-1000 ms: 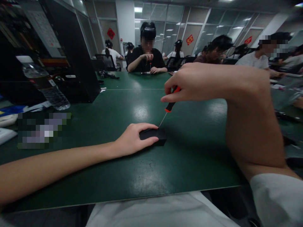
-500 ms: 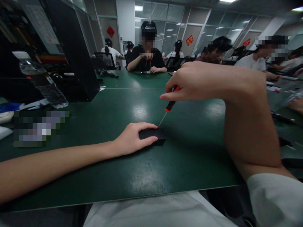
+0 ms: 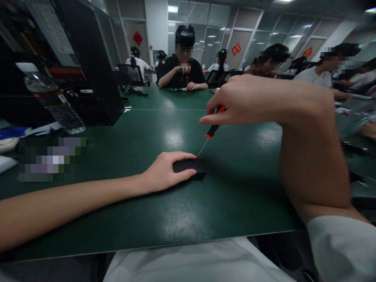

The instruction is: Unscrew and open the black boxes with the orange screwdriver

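Note:
A small black box-shaped block (image 3: 198,169) lies on the green tabletop. My left hand (image 3: 164,171) grips it from the left, thumb along the near side and fingers along the far side. My right hand (image 3: 232,102) is closed around the handle of a black and orange screwdriver (image 3: 213,130), above and to the right of the block. The thin shaft slants down to the left, and its tip meets the block's far top edge beside my left fingertip. What lies under the tip is too small to make out.
A water bottle (image 3: 54,100) stands at the left by a dark cabinet (image 3: 96,70). Before it lies a blurred-out flat item (image 3: 53,159). Across the green table (image 3: 141,141) sits a person in black (image 3: 182,74) holding a screwdriver. Other people sit at the right, with tools on the table.
Almost nothing differs. The whole view has shifted very slightly; both hands, the block and the screwdriver keep the same arrangement.

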Motion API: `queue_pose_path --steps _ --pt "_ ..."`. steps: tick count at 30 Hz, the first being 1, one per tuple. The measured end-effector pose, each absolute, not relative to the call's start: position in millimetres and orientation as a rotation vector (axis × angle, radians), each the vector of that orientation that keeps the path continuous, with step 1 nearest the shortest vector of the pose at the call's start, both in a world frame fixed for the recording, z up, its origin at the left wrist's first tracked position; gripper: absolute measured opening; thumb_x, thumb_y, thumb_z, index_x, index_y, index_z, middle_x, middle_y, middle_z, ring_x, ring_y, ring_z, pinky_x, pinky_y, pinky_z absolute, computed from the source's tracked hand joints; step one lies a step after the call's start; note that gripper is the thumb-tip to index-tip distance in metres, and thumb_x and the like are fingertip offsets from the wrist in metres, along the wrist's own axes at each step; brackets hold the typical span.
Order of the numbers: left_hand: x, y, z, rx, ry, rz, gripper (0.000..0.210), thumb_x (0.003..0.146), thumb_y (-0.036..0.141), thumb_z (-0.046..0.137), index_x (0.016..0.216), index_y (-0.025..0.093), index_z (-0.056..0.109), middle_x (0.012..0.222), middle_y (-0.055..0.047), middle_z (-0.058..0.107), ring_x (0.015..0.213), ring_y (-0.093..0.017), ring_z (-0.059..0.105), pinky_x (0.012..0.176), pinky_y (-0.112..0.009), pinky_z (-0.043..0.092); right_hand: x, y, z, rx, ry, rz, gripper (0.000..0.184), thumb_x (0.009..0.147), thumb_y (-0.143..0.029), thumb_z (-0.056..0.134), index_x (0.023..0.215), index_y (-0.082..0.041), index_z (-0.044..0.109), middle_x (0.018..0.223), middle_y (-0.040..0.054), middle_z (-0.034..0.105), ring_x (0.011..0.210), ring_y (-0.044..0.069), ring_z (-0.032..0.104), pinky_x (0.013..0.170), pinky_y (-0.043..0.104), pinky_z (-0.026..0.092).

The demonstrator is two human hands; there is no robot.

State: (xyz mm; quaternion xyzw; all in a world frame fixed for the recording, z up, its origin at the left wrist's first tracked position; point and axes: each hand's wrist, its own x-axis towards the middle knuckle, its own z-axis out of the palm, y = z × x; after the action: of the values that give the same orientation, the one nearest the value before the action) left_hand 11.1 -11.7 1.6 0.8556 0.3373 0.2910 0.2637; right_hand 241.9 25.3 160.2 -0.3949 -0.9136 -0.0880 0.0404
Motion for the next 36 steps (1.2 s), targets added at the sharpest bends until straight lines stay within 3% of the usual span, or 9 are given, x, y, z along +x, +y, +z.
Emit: queue_pose_path --steps 7,12,15,19,23,26,28,31,36 --pt "11 -12 1 2.295 0.921 0.786 0.04 0.088 0.036 0.07 0.124 0.018 0.069 0.119 -0.007 0.074 0.104 -0.023 0.07 0.096 -0.033 0.052 234 21 162 -1.14 -2.847 -0.238 0.04 0.09 -0.058 0.057 0.087 -0.024 0.077 0.071 0.0037 0.072 0.082 0.024 0.07 0.072 0.034 0.048" --pt "11 -12 2 2.282 0.936 0.781 0.041 0.087 0.038 0.07 0.122 0.017 0.07 0.117 -0.008 0.075 0.103 -0.024 0.071 0.096 -0.035 0.053 231 16 164 -0.921 -2.924 -0.125 0.035 0.086 -0.047 0.063 0.115 -0.028 0.07 0.095 0.0 0.076 0.084 0.02 0.07 0.072 0.03 0.05" --pt "12 -12 4 2.289 0.93 0.773 0.042 0.086 0.038 0.07 0.122 0.016 0.069 0.117 -0.008 0.075 0.103 -0.024 0.071 0.096 -0.035 0.054 231 11 166 -0.86 -2.953 -0.131 0.035 0.084 -0.045 0.065 0.115 -0.03 0.069 0.102 -0.0015 0.075 0.087 0.02 0.07 0.073 0.03 0.051" --pt "11 -13 6 2.292 0.929 0.755 0.048 0.082 0.036 0.074 0.125 0.016 0.067 0.12 -0.008 0.073 0.106 -0.025 0.07 0.097 -0.036 0.054 229 5 169 -0.825 -3.007 -0.068 0.026 0.091 -0.039 0.056 0.111 -0.027 0.069 0.104 0.0001 0.074 0.086 0.019 0.069 0.072 0.029 0.05" --pt "10 -13 6 2.294 0.94 0.754 0.047 0.081 0.033 0.074 0.124 0.017 0.066 0.121 -0.008 0.073 0.107 -0.025 0.07 0.098 -0.036 0.053 227 2 170 -0.669 -3.044 -0.089 0.032 0.089 -0.029 0.058 0.121 -0.025 0.065 0.124 0.0027 0.068 0.099 0.019 0.067 0.08 0.03 0.048" --pt "10 -13 5 2.311 0.926 0.749 0.047 0.081 0.033 0.073 0.125 0.017 0.065 0.122 -0.008 0.072 0.108 -0.025 0.07 0.099 -0.036 0.053 226 3 168 -0.768 -2.992 -0.117 0.034 0.091 -0.042 0.058 0.119 -0.023 0.066 0.112 0.0035 0.071 0.091 0.019 0.068 0.075 0.029 0.048" --pt "10 -12 4 2.32 0.919 0.749 0.047 0.082 0.033 0.073 0.125 0.017 0.065 0.122 -0.008 0.072 0.108 -0.025 0.07 0.098 -0.035 0.053 226 4 168 -0.819 -2.974 -0.105 0.031 0.093 -0.041 0.055 0.115 -0.023 0.068 0.104 0.0031 0.073 0.085 0.018 0.068 0.072 0.028 0.048" --pt "10 -12 3 2.32 0.917 0.757 0.046 0.082 0.034 0.073 0.125 0.017 0.065 0.121 -0.008 0.072 0.107 -0.025 0.07 0.098 -0.034 0.053 227 4 170 -0.7 -3.05 -0.077 0.029 0.091 -0.03 0.055 0.116 -0.024 0.068 0.115 0.0026 0.071 0.093 0.018 0.067 0.079 0.028 0.048" --pt "9 -13 4 2.318 0.907 0.759 0.045 0.082 0.033 0.073 0.124 0.017 0.065 0.12 -0.007 0.073 0.106 -0.024 0.07 0.097 -0.034 0.053 228 3 173 -0.869 -3.031 -0.037 0.031 0.093 -0.043 0.056 0.115 -0.025 0.069 0.102 0.0018 0.075 0.083 0.018 0.068 0.071 0.028 0.049"
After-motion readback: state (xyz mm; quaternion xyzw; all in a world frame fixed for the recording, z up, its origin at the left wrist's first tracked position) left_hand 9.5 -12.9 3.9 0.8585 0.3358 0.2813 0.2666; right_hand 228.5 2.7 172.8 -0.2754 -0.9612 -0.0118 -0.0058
